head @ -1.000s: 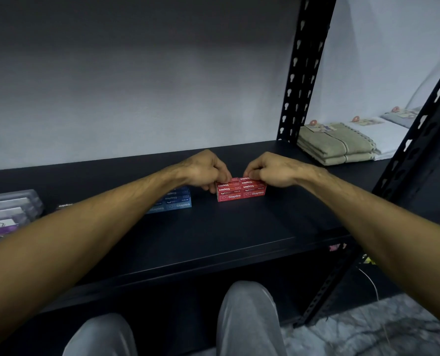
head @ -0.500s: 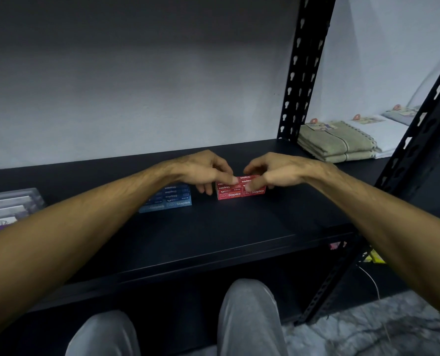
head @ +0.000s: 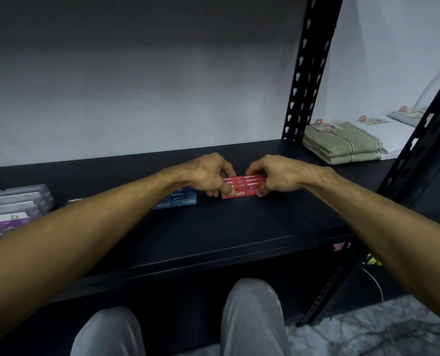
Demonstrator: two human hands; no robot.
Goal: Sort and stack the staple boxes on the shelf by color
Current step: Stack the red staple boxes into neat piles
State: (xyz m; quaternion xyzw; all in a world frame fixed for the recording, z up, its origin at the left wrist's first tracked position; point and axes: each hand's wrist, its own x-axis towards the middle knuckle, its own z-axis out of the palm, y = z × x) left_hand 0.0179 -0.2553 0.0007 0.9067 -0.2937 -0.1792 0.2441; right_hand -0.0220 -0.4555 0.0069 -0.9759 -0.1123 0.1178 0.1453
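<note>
Both hands are on the red staple boxes (head: pixel 243 187), a low stack sitting just past the middle of the black shelf (head: pixel 213 235). The step looks like squaring that red stack, and it wants even pressure from both ends, light enough that the top layer doesn't skid off the layer below. Best to keep the printed fronts flush along the near face, and keep the stack apart from its neighbour.

That neighbour is the blue staple boxes (head: pixel 181 200), at nine o'clock from the red ones, near but with a dark strip of shelf between them. The sorting looks well along: red with red, blue with blue.

Now the fingers. The left hand (head: pixel 210 176) curls over the left end of the red stack, fingertips bent down against its front corner, thumb tucked in close; fingers together, clamped on the boxes. The right hand (head: pixel 278 176) mirrors it at three o'clock, fingers curled round the right end, tips pressed on the lower front edge. Neither hand is spread; both pinch in toward each other.

Farther out, clear plastic cases (head: pixel 13 204) sit at nine o'clock, folded towels (head: pixel 342 143) at two o'clock.
</note>
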